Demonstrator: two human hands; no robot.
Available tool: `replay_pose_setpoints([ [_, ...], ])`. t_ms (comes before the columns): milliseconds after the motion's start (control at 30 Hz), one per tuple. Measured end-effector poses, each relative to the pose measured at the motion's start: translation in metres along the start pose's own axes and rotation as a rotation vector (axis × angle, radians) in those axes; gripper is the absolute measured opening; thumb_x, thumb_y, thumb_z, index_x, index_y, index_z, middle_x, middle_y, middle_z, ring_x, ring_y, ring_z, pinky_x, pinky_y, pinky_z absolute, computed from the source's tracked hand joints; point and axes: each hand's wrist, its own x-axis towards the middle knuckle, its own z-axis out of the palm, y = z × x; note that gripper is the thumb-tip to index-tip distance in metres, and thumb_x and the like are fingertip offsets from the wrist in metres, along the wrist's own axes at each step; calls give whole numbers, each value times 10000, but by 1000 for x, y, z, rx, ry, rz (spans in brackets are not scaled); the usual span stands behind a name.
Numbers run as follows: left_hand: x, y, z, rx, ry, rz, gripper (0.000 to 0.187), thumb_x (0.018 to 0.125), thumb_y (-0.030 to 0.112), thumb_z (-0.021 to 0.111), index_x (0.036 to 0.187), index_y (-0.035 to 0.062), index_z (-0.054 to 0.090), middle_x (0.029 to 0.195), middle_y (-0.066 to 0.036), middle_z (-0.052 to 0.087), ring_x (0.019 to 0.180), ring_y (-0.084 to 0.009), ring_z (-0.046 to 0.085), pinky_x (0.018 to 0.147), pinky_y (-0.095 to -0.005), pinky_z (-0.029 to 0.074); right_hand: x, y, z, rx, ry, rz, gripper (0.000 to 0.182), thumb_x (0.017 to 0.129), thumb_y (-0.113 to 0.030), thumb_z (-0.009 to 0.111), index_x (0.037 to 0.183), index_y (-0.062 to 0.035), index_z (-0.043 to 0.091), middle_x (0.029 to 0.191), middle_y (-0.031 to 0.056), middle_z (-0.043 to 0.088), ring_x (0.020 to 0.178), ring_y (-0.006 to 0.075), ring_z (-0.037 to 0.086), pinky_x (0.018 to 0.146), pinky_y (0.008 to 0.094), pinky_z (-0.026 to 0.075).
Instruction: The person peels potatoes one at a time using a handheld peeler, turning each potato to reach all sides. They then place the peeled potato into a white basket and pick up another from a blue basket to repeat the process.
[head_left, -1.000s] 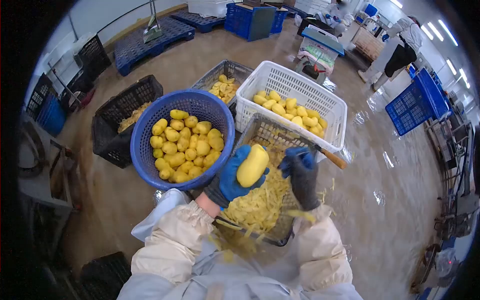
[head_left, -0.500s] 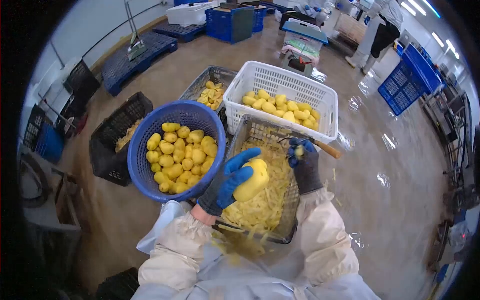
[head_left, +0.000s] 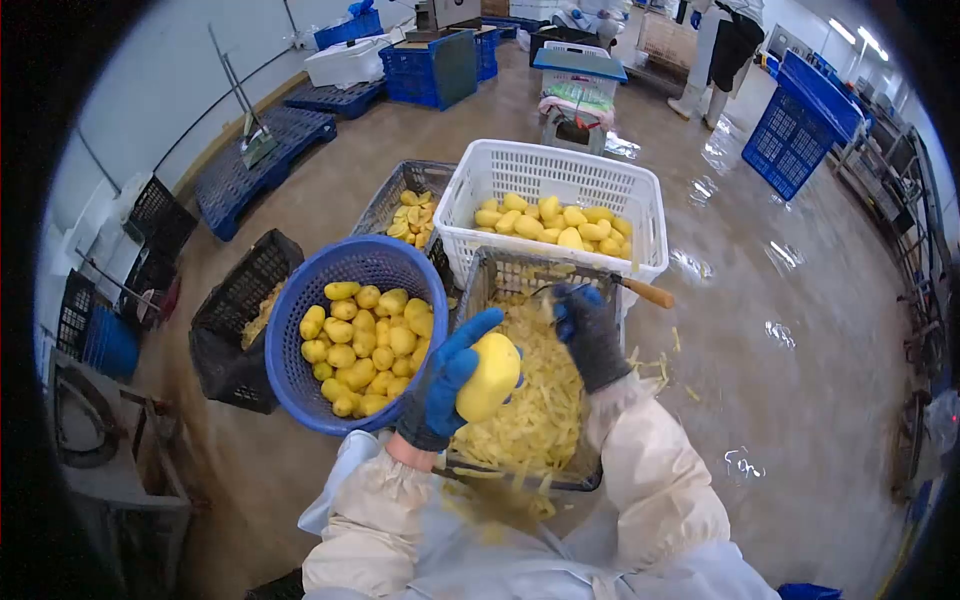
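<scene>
My left hand (head_left: 446,385), in a blue and dark grey glove, is wrapped round a smooth yellow peeled potato (head_left: 489,377). To its right, my gloved right hand (head_left: 590,335) is closed on a peeler whose wooden handle (head_left: 649,292) sticks out to the right; its head is mostly hidden by the fingers. Both hands are above a grey mesh crate (head_left: 590,462) filled with pale yellow peelings (head_left: 530,410). The potato and the peeler are apart.
A blue round basket (head_left: 290,385) of potatoes stands left. Behind are a white crate (head_left: 560,165) of peeled potatoes and a dark crate (head_left: 385,205) of potato pieces. A black crate (head_left: 225,350) is far left. Some peelings lie on the wet floor (head_left: 770,400); a person (head_left: 725,60) stands behind.
My right hand has moved slightly left and down with the peeler, nearer the potato. The potato has turned in my left hand. The whole view has shifted a little.
</scene>
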Motion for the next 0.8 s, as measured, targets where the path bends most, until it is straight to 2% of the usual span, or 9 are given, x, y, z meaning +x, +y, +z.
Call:
replay_pose_setpoints([
  [133,6,-2,-3,-41,47,41,755,815,486,630,1359,40,356,1043,-135,588,826,-227,627,653,-321,536,-40,-25,40,5,-246,111,151,856,-186,610,903,-45,582,655,9,552,507,94,500,433,200,375],
  [300,4,-1,-7,-83,3,-42,672,855,494,567,1329,49,397,1104,-127,582,890,-248,617,684,-338,537,-4,-13,11,-64,17,-14,151,865,-209,626,876,-63,591,625,26,568,489,89,522,425,197,413],
  [367,10,-12,-19,-303,37,-45,580,911,444,510,1314,39,411,1132,-123,576,956,-243,598,769,-344,522,-23,-18,30,175,-159,92,154,876,-202,592,906,-52,574,629,17,529,516,97,503,429,216,386],
  [433,19,-21,-20,-376,128,-35,518,959,398,439,1322,31,402,1154,-108,572,1007,-224,577,858,-339,487,-48,-20,50,26,-318,198,155,881,-201,590,914,-53,556,639,9,511,517,91,500,445,206,389],
  [467,23,-33,-30,-30,136,61,494,977,381,405,1320,26,404,1169,-93,566,1035,-204,562,909,-333,457,-47,-17,48,35,-274,201,160,880,-205,593,912,-53,555,640,8,511,520,91,501,455,206,391],
  [633,14,-31,-33,184,179,118,459,1006,351,338,1308,19,433,1175,-92,546,1086,-155,525,943,-290,426,-35,4,38,311,-319,188,178,872,-214,623,883,-41,580,653,31,573,544,93,554,444,205,420],
  [700,17,-33,-51,-129,-45,-54,378,987,252,427,1285,22,443,1153,-105,557,1076,-170,541,933,-308,437,-43,-1,44,44,-303,242,188,873,-218,624,891,-36,586,648,27,574,540,94,551,458,206,422],
  [733,15,-37,-56,230,68,45,368,925,111,533,1271,24,446,1142,-114,570,1021,-180,569,897,-324,465,-48,7,47,39,-312,248,188,873,-218,624,891,-36,586,648,27,574,540,94,551,458,206,422],
  [800,20,-47,-62,107,168,13,335,946,236,481,1216,40,494,1096,-105,598,966,-182,598,808,-321,504,-58,26,55,-455,-515,-330,172,871,-202,624,884,-33,597,662,30,587,535,100,553,472,210,424],
])
